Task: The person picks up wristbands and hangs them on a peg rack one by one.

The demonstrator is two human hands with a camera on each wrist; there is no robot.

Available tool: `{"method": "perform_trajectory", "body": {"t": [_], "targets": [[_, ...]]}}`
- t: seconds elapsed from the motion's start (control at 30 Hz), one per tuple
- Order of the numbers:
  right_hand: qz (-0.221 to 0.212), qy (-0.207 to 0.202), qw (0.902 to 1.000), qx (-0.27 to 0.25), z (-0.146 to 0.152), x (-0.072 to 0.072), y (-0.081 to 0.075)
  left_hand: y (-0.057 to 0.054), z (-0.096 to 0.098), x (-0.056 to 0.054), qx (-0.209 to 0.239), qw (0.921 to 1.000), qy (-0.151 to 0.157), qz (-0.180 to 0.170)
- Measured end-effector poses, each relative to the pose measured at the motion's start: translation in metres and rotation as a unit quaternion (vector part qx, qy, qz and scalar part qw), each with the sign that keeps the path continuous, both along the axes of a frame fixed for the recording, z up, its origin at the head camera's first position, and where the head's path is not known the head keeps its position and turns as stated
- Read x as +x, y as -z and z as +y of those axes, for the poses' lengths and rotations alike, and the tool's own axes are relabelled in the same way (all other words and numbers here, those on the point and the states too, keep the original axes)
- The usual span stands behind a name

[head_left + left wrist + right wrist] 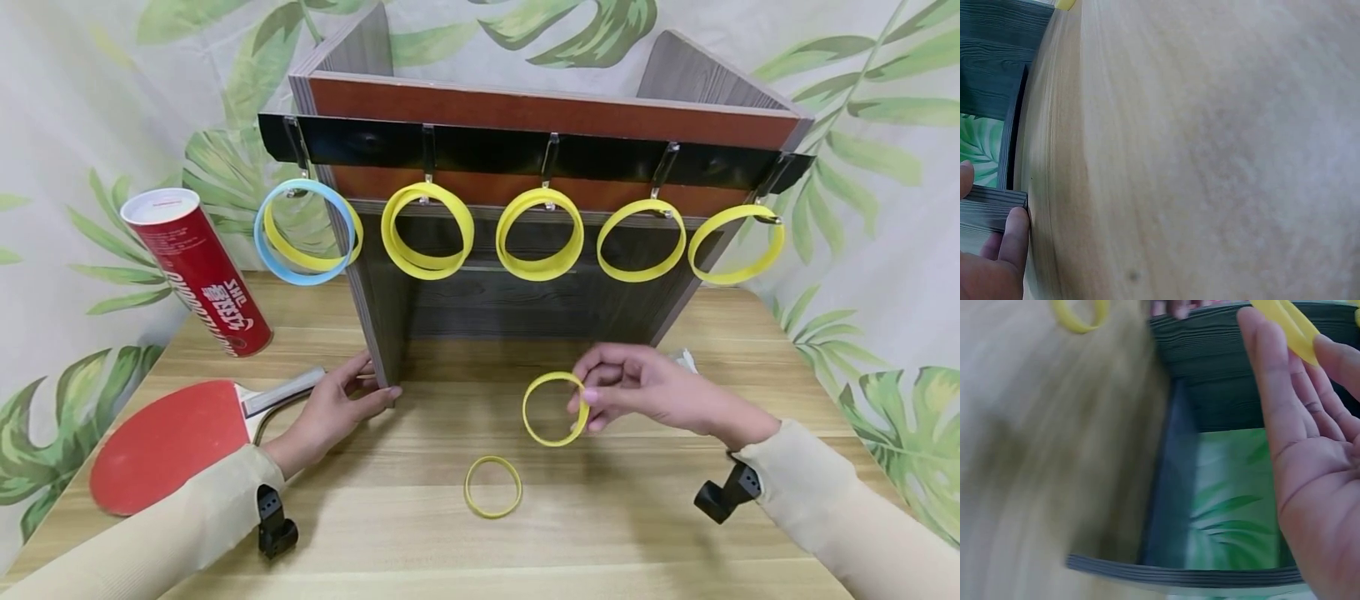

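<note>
My right hand (pixel 637 387) pinches a yellow ring (pixel 531 414) by its right side, above the table. In the right wrist view the thumb and fingers close on that ring at the top. My left hand (pixel 333 408) grips the lower front edge of the grey wooden stand's left panel (pixel 378 333), thumb on the inner side. A second yellow ring (pixel 493 517) lies flat on the table in front. Across the stand, a black strip (pixel 487 154) carries hooks with yellow rings (pixel 427 267) hanging from them. On the leftmost hook a blue ring (pixel 264 250) hangs with a yellow one.
A red table tennis paddle (pixel 172 446) lies at the left, its handle beside my left hand. Behind it a red cylindrical can (pixel 206 275) stands near the stand. A small white object (pixel 685 361) shows behind my right hand. Leaf-patterned cloth (pixel 900 250) hangs around the table.
</note>
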State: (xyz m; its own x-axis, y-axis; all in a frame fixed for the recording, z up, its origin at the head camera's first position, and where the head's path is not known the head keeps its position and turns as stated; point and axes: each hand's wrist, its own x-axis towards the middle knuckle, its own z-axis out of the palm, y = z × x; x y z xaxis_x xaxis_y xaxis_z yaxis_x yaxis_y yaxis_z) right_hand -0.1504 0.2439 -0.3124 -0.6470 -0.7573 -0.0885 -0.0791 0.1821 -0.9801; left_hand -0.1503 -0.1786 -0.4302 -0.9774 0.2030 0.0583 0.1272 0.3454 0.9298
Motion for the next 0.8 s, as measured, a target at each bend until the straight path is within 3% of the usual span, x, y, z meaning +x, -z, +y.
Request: {"method": "perform_trajectory", "body": {"t": [0.13,0.4,0.57,0.8], "targets": [[0.054,0.005,0.998,-0.034,0.002,0.005,-0.024,0.0,0.0,0.0,-0.004,1.0,0.0,0.0],[0.121,0.038,0.9868,-0.1,0.01,0.019,-0.065,0.0,0.001,0.0,-0.006,1.0,0.001,0.002],[0.181,0.045,0.9653,-0.183,0.016,0.021,-0.08,-0.003,0.0,0.0,-0.016,0.9999,0.001,0.001],[0.186,0.099,0.9317,-0.296,0.015,0.019,-0.091,-0.002,0.0,-0.002,-0.025,0.9997,0.0,-0.009]]}}
